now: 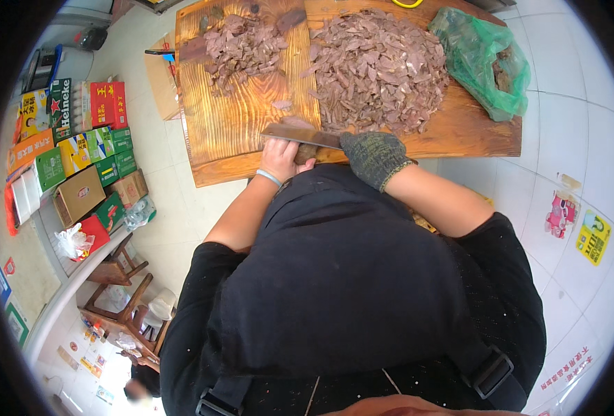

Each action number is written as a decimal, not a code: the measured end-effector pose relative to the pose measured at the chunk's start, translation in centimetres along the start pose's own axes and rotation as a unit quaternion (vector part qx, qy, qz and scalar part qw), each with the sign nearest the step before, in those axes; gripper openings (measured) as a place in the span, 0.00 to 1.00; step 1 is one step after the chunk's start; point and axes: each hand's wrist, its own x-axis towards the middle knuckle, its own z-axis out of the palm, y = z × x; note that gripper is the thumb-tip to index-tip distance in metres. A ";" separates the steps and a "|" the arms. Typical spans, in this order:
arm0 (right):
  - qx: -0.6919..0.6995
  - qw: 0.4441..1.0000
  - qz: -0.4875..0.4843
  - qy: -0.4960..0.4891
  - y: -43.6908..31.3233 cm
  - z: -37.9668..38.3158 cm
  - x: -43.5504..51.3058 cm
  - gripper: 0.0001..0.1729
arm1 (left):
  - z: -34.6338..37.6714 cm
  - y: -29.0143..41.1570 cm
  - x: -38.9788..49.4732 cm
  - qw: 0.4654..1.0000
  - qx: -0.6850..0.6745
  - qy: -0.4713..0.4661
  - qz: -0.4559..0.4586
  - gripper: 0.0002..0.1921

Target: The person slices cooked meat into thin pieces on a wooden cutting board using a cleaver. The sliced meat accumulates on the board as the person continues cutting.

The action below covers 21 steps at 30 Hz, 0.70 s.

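Note:
My right hand (372, 156), in a dark knitted glove, grips a cleaver (304, 136) whose blade reaches left across the near edge of the wooden table (255, 169). Bare, with a light band at the wrist, my left hand (280, 158) rests on a brown piece of cooked meat (306, 152) just under the blade. One cut slice (297, 122) lies right behind the cleaver. Farther back, a large heap of thin meat slices (380, 70) covers the table's right part. A smaller pile of sliced meat (244, 49) sits at the back left.
A green plastic bag (481, 62) with brown chunks inside lies at the table's right end. Stacked drink cartons (78, 151) line the left side, near wooden stools (125, 301). A tiled wall (562, 145) rises at right. Another person (143, 379) appears at the lower left.

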 end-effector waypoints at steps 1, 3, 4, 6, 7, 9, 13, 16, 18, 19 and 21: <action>-0.002 1.000 -0.006 -0.010 0.1 0.1 -0.2 0.12 | 0.1 -0.1 0.0 1.000 -0.006 0.004 0.000 0.38; -0.007 1.000 -0.008 -0.006 0.2 0.1 -0.5 0.13 | 0.3 -0.4 0.0 1.000 -0.020 0.012 -0.001 0.38; -0.012 1.000 -0.009 -0.007 0.1 -0.1 -0.4 0.13 | 0.4 -0.5 -0.1 0.999 -0.029 0.013 -0.005 0.38; -0.015 0.999 -0.008 -0.035 0.2 -0.7 -0.4 0.14 | 0.5 -0.6 0.0 0.999 -0.045 0.021 -0.010 0.38; -0.021 0.998 -0.001 -0.051 0.2 -1.0 -0.3 0.15 | 0.5 -0.6 0.1 0.998 -0.051 0.027 -0.012 0.38; -0.021 0.999 -0.002 -0.050 0.0 -1.4 0.1 0.15 | 0.4 -0.7 0.4 0.997 -0.067 0.026 -0.010 0.38; 0.010 0.999 -0.029 -0.028 -1.0 -1.1 2.9 0.16 | 0.2 -0.9 1.0 0.995 -0.093 0.038 0.001 0.36; 0.002 0.999 -0.024 -0.035 -2.9 -0.2 6.8 0.14 | 0.3 -0.8 0.8 0.994 -0.096 0.041 -0.019 0.35; -0.016 0.998 -0.015 -0.062 -4.1 -0.1 8.8 0.14 | 0.3 -0.7 0.4 0.994 -0.100 0.032 -0.028 0.35; -0.022 0.998 -0.025 -0.061 -4.4 -0.3 9.6 0.15 | 0.4 -0.8 0.3 0.994 -0.105 0.028 -0.028 0.35; -0.022 0.997 -0.045 -0.060 -4.4 -1.1 9.7 0.15 | 0.5 -1.0 0.1 0.993 -0.111 0.029 -0.024 0.36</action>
